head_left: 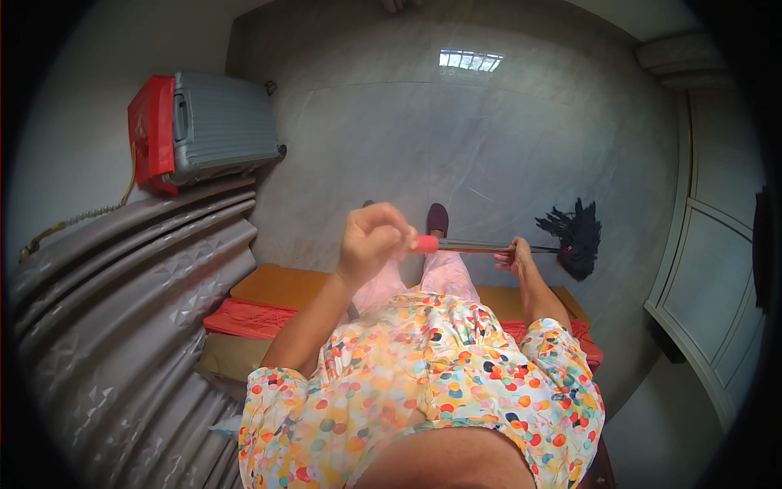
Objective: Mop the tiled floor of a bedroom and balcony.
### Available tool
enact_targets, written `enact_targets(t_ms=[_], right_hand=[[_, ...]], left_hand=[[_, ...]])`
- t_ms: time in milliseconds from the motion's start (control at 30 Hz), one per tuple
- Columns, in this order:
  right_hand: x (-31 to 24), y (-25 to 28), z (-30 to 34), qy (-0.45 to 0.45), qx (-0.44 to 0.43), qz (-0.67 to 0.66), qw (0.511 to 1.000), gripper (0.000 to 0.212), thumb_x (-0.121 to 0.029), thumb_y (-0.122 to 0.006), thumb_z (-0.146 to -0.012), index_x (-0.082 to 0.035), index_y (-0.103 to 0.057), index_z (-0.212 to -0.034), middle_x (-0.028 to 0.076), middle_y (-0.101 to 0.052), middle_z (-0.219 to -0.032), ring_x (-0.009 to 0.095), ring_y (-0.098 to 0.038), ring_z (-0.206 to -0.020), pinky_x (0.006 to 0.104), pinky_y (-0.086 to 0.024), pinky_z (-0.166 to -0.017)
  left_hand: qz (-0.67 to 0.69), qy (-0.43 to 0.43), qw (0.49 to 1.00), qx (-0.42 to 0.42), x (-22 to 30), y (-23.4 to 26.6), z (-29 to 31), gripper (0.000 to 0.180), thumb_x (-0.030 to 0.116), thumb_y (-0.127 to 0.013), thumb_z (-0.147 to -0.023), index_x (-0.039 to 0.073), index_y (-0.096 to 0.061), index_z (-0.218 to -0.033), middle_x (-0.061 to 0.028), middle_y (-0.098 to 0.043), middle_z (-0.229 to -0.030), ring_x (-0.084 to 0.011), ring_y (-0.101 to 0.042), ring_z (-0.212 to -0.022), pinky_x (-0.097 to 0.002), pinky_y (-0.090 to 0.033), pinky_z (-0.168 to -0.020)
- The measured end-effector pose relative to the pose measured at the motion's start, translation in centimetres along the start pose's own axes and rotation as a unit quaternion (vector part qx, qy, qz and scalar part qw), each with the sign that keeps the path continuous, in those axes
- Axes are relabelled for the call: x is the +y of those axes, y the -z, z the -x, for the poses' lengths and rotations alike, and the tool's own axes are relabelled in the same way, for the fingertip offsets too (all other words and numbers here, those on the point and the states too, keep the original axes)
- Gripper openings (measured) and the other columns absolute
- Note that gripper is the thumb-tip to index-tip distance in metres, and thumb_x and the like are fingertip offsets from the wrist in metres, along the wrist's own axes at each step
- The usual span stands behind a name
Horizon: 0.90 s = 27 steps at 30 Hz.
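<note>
Left hand (371, 238) fisted on the mop handle's (481, 244) red end; right hand (515, 257) loosely curled midway. Mop head (577, 238) rests on the floor (407, 138). Risk: the loose right hold lets the handle twist.

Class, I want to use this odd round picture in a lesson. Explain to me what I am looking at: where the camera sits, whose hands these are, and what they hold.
The camera is worn on a person's head and looks down, so you see their own body and arms from above; the wide lens bends the edges. The left hand is closed around the red end of a mop handle. The right hand grips the handle further along. The dark stringy mop head rests on the grey tiled floor. One dark slipper shows below the hands. At the left a grey suitcase stands beside a red bag.
</note>
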State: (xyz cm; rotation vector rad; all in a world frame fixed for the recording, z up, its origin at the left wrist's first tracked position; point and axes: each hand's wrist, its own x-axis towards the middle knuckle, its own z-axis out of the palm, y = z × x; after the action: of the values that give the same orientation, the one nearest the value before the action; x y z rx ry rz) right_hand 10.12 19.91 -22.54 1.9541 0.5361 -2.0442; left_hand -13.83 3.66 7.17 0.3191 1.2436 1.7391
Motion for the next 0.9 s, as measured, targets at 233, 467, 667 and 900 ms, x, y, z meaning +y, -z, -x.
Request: enact_targets(t_ms=[233,467,667,900], right_hand=[[1.4,-8.2,4.4,-0.005,-0.182,-0.018,0.983,0.036,-0.024,-0.039,-0.071,0.008,-0.044,-0.087,0.021,-0.055,-0.075,0.027,-0.056,-0.057,0.0362,-0.05,-0.046],[1.8,-15.1,10.2,0.0,-0.301,0.104,0.948,0.038,-0.026,-0.036,-0.074,0.008,-0.048,-0.085,0.019,-0.055,-0.073,0.028,-0.056,-0.061,0.0408,-0.049,-0.051],[2.6,-17.9,15.6,0.049,-0.345,0.265,0.899,0.039,-0.027,-0.041,-0.074,0.008,-0.043,-0.091,0.023,-0.054,-0.071,0.029,-0.058,-0.058,0.0419,-0.048,-0.043],[4.7,-22.8,18.3,0.012,-0.457,0.328,0.827,0.045,-0.033,-0.034,-0.076,0.003,-0.036,-0.104,0.024,-0.053,-0.081,0.032,-0.057,-0.068,0.0452,-0.048,-0.052]], left_hand=[[-0.093,-0.103,0.989,0.047,6.8,2.2,3.9,0.009,0.005,-0.04,-0.065,0.001,-0.047,-0.068,-0.001,-0.035,-0.039,-0.0123,-0.036,-0.036,-0.0297,-0.037,-0.048],[-0.218,-0.237,0.938,0.131,13.4,0.6,11.2,0.004,0.007,-0.038,-0.07,0.003,-0.039,-0.07,0.0008,-0.032,-0.041,-0.0073,-0.03,-0.035,-0.025,-0.034,-0.045],[-0.266,-0.32,0.879,0.234,13.8,-2.1,21.7,0.004,0.007,-0.039,-0.071,0.003,-0.039,-0.071,0.0016,-0.03,-0.041,-0.0073,-0.029,-0.034,-0.0228,-0.033,-0.043],[-0.324,-0.43,0.813,0.22,16.5,-4.9,24.9,0.006,0.004,-0.036,-0.072,-0.001,-0.038,-0.074,-0.0003,-0.031,-0.04,-0.0093,-0.034,-0.034,-0.0244,-0.036,-0.039]])
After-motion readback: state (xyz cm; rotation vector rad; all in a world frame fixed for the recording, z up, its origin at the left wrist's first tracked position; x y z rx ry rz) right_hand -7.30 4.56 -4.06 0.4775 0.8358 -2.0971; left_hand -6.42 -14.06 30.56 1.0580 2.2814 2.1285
